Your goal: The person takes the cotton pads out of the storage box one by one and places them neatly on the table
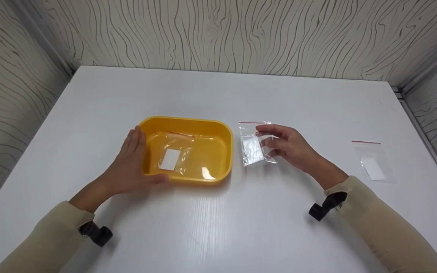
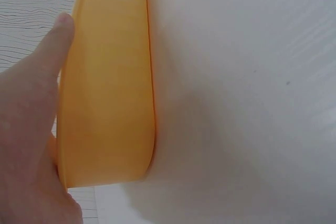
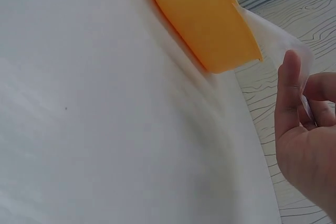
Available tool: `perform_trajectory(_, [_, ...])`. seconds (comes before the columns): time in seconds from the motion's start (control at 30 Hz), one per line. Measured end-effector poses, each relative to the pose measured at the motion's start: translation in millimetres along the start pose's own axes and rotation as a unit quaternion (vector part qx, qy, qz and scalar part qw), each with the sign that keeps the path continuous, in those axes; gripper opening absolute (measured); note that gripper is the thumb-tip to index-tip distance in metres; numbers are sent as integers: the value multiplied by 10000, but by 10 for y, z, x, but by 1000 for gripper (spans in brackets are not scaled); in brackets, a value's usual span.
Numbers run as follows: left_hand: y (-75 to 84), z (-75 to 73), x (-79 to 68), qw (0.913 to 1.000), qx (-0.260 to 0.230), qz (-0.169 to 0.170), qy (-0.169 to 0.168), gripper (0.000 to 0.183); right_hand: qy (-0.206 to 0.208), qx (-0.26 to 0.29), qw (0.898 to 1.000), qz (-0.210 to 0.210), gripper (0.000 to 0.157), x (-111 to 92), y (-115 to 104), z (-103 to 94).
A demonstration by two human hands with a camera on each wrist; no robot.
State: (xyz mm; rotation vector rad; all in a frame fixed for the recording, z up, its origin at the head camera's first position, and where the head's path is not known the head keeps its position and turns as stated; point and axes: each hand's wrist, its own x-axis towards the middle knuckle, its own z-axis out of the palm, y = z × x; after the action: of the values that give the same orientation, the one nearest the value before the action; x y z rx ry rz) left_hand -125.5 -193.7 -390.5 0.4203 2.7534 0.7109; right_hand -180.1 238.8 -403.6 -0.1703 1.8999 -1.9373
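A yellow plastic tub (image 1: 212, 181) stands on the table, and my left hand (image 1: 129, 163) rests against its left end. The fingers lie straight along the side while the thumb touches the near rim, as the left wrist view of the tub (image 2: 107, 82) also shows. Inside lies a clear zip bag (image 1: 188, 151) with a white card in it. Just right of the tub, my right hand (image 1: 288, 146) pinches another clear zip bag (image 1: 252, 149) by its right side, holding it above the table. This bag has a red seal line and a white card inside.
Toward the table's right side lies a further zip bag (image 1: 373, 167) with a white card. The white table (image 1: 211, 227) meets wood-patterned panels (image 1: 218, 34) at the back and sides. Each sleeve carries a black wrist mount (image 1: 328, 204).
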Motion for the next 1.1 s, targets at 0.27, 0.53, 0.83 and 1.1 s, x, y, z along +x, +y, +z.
perform_trajectory(0.27, [2, 8, 1, 10000, -30, -10, 9, 139, 110, 230, 9997, -7, 47, -60, 36, -115])
perform_trajectory(0.53, [3, 3, -1, 10000, 25, -41, 27, 139, 165, 394, 9989, -182, 41, -153, 54, -254])
perform_trajectory(0.83, [5, 5, -15, 9999, -45, -95, -3, 139, 446, 331, 9984, -88, 39, -255, 109, -395])
perform_trajectory(1.1, [-14, 26, 3, 10000, -55, -76, 33, 139, 585, 301, 9976, -221, 38, -338, 108, -540])
